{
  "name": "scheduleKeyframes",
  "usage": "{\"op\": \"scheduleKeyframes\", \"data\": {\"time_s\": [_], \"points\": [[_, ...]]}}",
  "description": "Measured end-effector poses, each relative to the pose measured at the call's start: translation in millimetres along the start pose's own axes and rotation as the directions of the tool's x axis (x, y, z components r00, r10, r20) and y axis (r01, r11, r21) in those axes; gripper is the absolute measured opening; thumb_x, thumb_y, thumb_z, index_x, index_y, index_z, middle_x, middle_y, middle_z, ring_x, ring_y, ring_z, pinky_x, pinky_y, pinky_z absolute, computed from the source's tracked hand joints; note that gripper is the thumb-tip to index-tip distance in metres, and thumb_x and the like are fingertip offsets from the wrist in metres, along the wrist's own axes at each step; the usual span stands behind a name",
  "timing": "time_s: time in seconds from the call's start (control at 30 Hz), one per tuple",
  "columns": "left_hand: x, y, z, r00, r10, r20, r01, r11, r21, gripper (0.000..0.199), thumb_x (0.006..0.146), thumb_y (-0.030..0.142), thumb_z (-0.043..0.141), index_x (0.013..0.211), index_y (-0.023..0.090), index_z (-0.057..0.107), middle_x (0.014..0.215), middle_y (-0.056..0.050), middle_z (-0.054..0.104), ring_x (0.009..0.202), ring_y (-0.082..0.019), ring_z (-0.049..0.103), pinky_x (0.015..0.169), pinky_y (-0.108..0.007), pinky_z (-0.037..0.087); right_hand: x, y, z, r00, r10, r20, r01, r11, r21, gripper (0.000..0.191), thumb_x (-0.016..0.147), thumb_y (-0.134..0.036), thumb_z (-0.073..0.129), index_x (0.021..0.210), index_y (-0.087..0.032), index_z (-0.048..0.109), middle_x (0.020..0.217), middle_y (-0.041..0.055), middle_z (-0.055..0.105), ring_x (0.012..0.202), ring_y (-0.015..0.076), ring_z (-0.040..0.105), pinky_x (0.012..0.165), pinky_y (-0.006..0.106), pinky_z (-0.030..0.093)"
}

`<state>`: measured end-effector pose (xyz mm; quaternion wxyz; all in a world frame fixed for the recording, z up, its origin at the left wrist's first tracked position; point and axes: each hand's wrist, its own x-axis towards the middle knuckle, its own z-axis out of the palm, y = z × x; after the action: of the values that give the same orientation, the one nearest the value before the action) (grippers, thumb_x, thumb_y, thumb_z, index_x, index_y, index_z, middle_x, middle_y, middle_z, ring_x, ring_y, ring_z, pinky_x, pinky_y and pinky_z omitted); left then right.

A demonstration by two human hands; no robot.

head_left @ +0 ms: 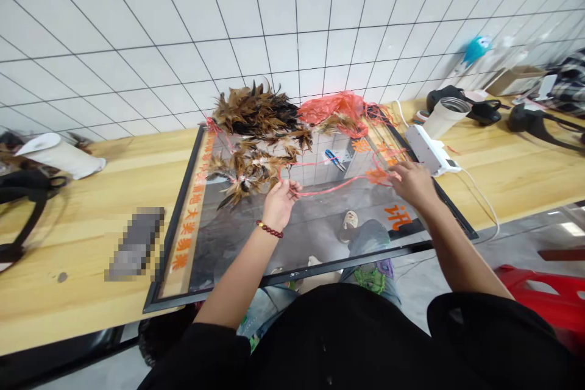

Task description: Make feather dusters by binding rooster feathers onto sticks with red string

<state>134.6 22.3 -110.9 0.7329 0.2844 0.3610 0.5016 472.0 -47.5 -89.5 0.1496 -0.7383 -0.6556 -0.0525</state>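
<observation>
My left hand (283, 200), a beaded bracelet at its wrist, pinches a strand of pink plastic string (333, 187) near the middle of a black-framed reflective panel (315, 219). To the right, my right hand (411, 183) has its fingers closed on the same string, which stretches between the two hands. Just beyond my left hand lie loose brown feathers (249, 167). Behind those is a thick bunch of brown and black feathers (256, 111). A crumpled red plastic bag (331, 108) sits beside the bunch, with more pink string around it.
Blue-handled snips (335, 160) lie on the panel. A white power strip (432, 151) and an open cylinder (448, 116) stand to the right. A pixelated flat object (137, 244) is on the wooden table (68, 213) at left. The tiled wall (274, 6) borders the far edge.
</observation>
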Motion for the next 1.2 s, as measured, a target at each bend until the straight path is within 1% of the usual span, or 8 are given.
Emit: {"op": "scheduleKeyframes", "data": {"time_s": [0.13,0.2,0.3,0.47,0.63,0.87,1.0,1.2], "points": [[2.2,-16.2,22.0,0.997,-0.026,0.076,0.023,0.999,0.037,0.028,0.078,0.04,0.072,0.079,0.015,0.059,0.077,-0.004,0.066,0.073,-0.013,0.066,0.069,-0.026,0.05,3.7,-90.3,15.5,0.965,-0.262,-0.013,0.24,0.86,0.451,0.056,0.086,-0.05,0.058,0.133,-0.018,0.055,0.13,0.0154,0.061,0.12,0.0298,0.056,0.1,0.046,0.043],[5.9,-20.6,28.9,0.995,0.002,0.095,-0.005,0.999,0.032,0.028,0.078,0.04,0.072,0.08,0.015,0.06,0.078,-0.004,0.066,0.073,-0.013,0.065,0.071,-0.027,0.05,1.8,-127.0,28.5,0.938,-0.338,0.074,0.226,0.76,0.609,0.069,0.084,-0.05,0.061,0.142,-0.017,0.044,0.127,0.0157,0.063,0.107,0.0273,0.063,0.092,0.043,0.049],[12.5,-21.5,24.1,0.996,0.023,0.086,-0.024,1.0,0.014,0.025,0.078,0.037,0.072,0.08,0.016,0.06,0.081,-0.004,0.066,0.074,-0.012,0.064,0.071,-0.027,0.05,2.7,-144.2,41.4,0.93,-0.338,0.144,0.138,0.685,0.715,0.051,0.091,-0.042,0.051,0.136,-0.017,0.051,0.104,0.0104,0.07,0.081,0.0195,0.066,0.077,0.035,0.051],[23.9,-16.8,-7.5,1.0,0.012,0.02,-0.01,0.996,-0.092,0.024,0.08,0.037,0.07,0.074,0.018,0.055,0.08,-0.003,0.064,0.072,-0.011,0.061,0.074,-0.029,0.052,10.2,-103.6,35.2,0.969,-0.238,0.064,0.139,0.743,0.654,0.032,0.093,-0.038,0.045,0.084,-0.018,0.068,0.081,0.0055,0.07,0.078,0.0178,0.063,0.074,0.03,0.047],[27.7,-13.3,-14.4,0.999,-0.013,-0.036,0.004,0.973,-0.23,0.026,0.085,0.039,0.064,0.072,0.019,0.055,0.079,-0.003,0.063,0.072,-0.012,0.061,0.073,-0.03,0.052,9.1,-54.6,21.8,0.993,-0.086,0.083,0.021,0.811,0.584,0.035,0.09,-0.045,0.048,0.076,-0.018,0.065,0.071,0.0029,0.065,0.069,0.0164,0.058,0.066,0.028,0.044],[21.5,-8.6,-12.5,0.997,0.039,0.071,-0.022,0.975,-0.221,0.033,0.089,0.044,0.059,0.068,0.02,0.053,0.047,0.006,0.03,0.045,-0.008,0.037,0.056,-0.025,0.042,-9.8,17.2,-37.5,0.87,-0.265,0.416,-0.096,0.737,0.669,0.038,0.077,-0.056,0.066,0.085,-0.019,0.071,0.077,0.0039,0.069,0.07,0.0158,0.06,0.066,0.03,0.047],[19.9,-5.9,-13.9,0.994,0.026,0.11,0.0,0.972,-0.236,0.032,0.092,0.04,0.056,0.069,0.018,0.054,0.044,0.008,0.02,0.04,-0.007,0.026,0.048,-0.021,0.033,-30.1,72.5,-91.5,0.978,0.153,0.139,-0.207,0.718,0.665,0.035,0.071,-0.058,0.071,0.079,-0.024,0.072,0.075,0.0068,0.069,0.059,0.0123,0.055,0.055,0.032,0.04],[15.5,-17.1,-3.0,0.984,0.076,0.162,-0.068,0.996,-0.056,0.032,0.081,0.044,0.069,0.07,0.016,0.058,0.041,0.009,0.027,0.04,-0.006,0.029,0.048,-0.021,0.033,-47.6,113.6,-130.1,0.769,0.511,-0.385,-0.064,0.66,0.748,0.009,0.074,-0.034,0.078,0.077,-0.029,0.071,0.064,-0.0017,0.059,0.051,0.0123,0.048,0.048,0.03,0.037]]}}
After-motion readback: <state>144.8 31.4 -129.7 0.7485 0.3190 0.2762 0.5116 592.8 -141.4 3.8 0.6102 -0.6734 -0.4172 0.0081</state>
